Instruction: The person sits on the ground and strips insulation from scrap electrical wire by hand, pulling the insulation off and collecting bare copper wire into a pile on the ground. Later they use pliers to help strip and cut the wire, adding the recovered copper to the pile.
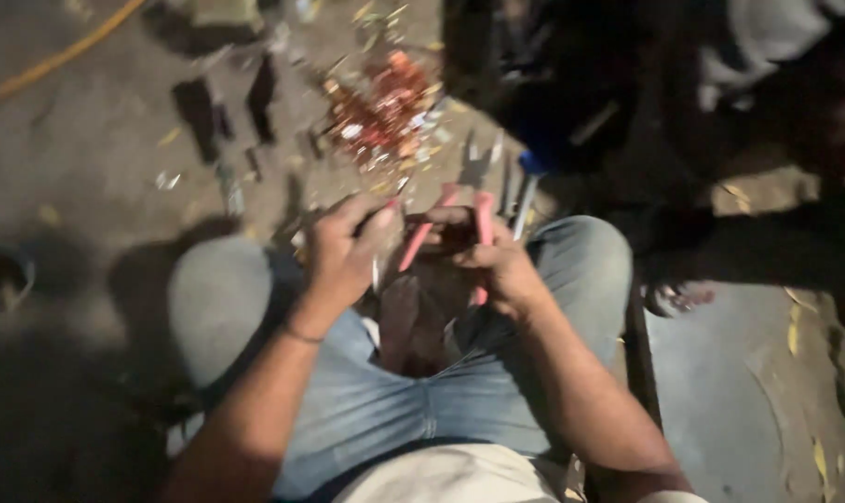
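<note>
Both hands work close together above the lap: the right hand (501,265) has its grip closed around the pink handles of a pair of pliers (455,228), while the left hand (348,247) pinches a small dark piece (385,216) at the tool's jaws; blur hides what that piece is. The step in hand looks like stripping or cutting, and the next move would call for a firm squeeze with the piece held steady. The handles look smooth, with a rubbery coating. Below, faded blue denim covers the knees (581,251). Farther out, on the dusty ground (106,130), lies a heap of coppery, glinting scraps (385,112) among pale slivers, with a yellow hose (59,56) toward the far left corner.
</note>
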A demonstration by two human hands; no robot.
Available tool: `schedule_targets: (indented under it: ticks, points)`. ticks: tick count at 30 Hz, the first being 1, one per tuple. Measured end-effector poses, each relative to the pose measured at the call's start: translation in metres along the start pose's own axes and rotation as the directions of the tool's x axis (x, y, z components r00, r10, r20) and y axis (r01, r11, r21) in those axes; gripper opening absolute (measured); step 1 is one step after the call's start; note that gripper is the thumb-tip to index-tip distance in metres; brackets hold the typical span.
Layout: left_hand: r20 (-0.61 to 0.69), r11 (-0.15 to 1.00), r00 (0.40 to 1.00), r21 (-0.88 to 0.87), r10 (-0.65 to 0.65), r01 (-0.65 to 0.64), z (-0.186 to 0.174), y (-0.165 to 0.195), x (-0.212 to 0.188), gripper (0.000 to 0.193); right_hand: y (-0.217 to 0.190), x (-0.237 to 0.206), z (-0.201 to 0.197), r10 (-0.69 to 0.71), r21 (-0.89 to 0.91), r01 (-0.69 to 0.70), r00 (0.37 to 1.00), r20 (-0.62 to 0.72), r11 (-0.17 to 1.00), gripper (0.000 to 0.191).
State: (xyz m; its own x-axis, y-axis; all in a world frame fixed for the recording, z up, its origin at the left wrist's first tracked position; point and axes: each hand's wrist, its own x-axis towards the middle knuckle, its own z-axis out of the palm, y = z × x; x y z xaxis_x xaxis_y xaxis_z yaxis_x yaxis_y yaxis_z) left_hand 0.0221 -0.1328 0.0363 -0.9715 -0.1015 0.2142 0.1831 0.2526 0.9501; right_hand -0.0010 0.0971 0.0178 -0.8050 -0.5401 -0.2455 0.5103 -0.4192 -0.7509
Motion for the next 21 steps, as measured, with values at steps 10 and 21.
schedule_targets:
  ticks: [10,21]
  points:
    - [0.033,0.991,0.992,0.048,0.122,-0.123,-0.018,0.027,0.005,0.010,0.014,0.009,0.011,-0.293,-0.847,0.407,0.903,0.315,0.343,0.063]
    - [0.031,0.965,0.976,0.145,0.217,-0.220,-0.020,0.026,0.001,0.004,0.007,0.006,0.039,-0.283,-0.892,0.376,0.910,0.304,0.252,0.033]
